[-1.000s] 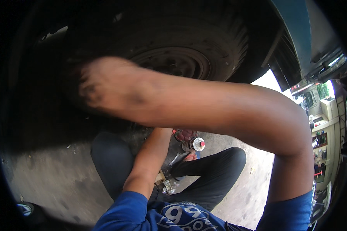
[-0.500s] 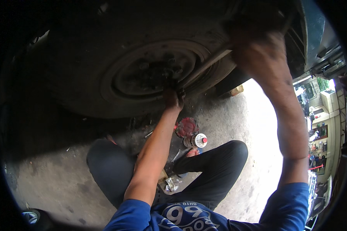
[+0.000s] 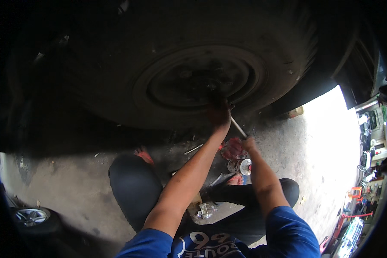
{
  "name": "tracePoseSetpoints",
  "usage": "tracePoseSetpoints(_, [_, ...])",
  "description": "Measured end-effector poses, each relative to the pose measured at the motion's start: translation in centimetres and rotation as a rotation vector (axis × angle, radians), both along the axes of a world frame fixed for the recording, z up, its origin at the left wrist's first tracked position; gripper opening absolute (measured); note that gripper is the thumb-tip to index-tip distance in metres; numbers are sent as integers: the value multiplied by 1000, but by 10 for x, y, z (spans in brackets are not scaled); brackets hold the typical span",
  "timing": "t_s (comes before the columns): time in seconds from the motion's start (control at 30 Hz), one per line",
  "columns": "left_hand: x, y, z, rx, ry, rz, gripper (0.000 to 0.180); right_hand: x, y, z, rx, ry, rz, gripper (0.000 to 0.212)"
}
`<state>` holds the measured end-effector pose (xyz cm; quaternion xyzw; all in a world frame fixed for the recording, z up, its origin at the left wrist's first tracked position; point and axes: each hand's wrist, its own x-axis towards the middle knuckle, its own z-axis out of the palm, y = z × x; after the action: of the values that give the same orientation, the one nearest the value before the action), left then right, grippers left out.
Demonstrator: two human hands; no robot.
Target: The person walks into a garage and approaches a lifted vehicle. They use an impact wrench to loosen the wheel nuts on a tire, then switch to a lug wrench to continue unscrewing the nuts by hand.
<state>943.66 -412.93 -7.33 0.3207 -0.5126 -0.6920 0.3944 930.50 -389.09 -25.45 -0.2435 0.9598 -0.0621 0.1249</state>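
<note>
A large, dark vehicle wheel (image 3: pixel 180 101) fills the upper middle, with studs or nuts around its shadowed hub (image 3: pixel 204 84). My left hand (image 3: pixel 219 114) is raised to the lower part of the rim, its fingers closed around the hub end of a long-handled wrench (image 3: pixel 238 127). Deep shadow hides the wrench's head and most of those fingers. Lower and to the right, my right hand (image 3: pixel 247 144) grips the free end of the handle, which slants down from the left hand.
Below my right hand stand a white can (image 3: pixel 240 166) with a red cap and a reddish round object (image 3: pixel 233 149). A thin metal tool (image 3: pixel 193 149) lies on the concrete. A spare wheel (image 3: pixel 32 217) rests at lower left. A block (image 3: pixel 296 112) sits beyond the tyre.
My right hand has swung the wrench handle from high at the upper right down to below the rim. The left hand stays near the hub. The view has shifted, showing more of the wheel.
</note>
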Motion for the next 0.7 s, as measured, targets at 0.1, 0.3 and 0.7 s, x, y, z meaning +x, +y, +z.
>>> tracePoseSetpoints(0.1, [10,-2,10,-719,-540,83,39,25,-15,2,161,-324,-128,53])
tracePoseSetpoints(0.3, [12,12,11,310,47,-153,42,-25,39,193,379,-119,194,38])
tracePoseSetpoints(0.7, [-1,-2,24,918,740,-223,23,142,-79,572,371,1129,516,29])
